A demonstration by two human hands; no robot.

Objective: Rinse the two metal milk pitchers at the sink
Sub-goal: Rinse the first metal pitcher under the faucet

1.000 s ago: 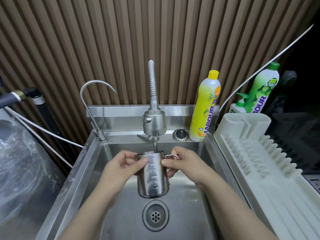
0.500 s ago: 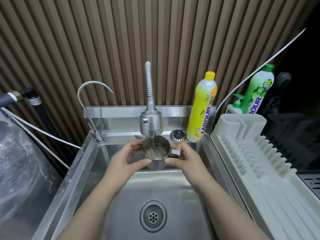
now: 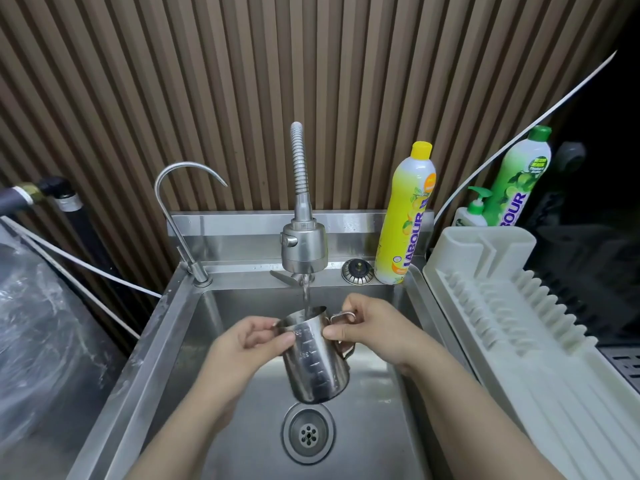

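Note:
A steel milk pitcher (image 3: 317,363) with a measuring scale on its side hangs over the sink basin (image 3: 194,341), under the flexible spray tap (image 3: 304,247). A thin stream of water (image 3: 306,296) runs from the tap into its mouth. My left hand (image 3: 247,344) pinches the rim on the left side. My right hand (image 3: 372,325) grips the handle at the rim's right side. The pitcher's mouth tilts away from me. I see only this one pitcher.
The drain (image 3: 308,434) lies below the pitcher. A gooseneck tap (image 3: 176,202) stands at the back left, a yellow soap bottle (image 3: 407,220) and a strainer plug (image 3: 357,270) at the back right. A white dish rack (image 3: 519,313) borders the sink's right, with green bottles (image 3: 516,178) behind.
Half a second ago the pitcher was up close under the tap head with its mouth facing me; now both hands have brought it lower and nearer, showing its side.

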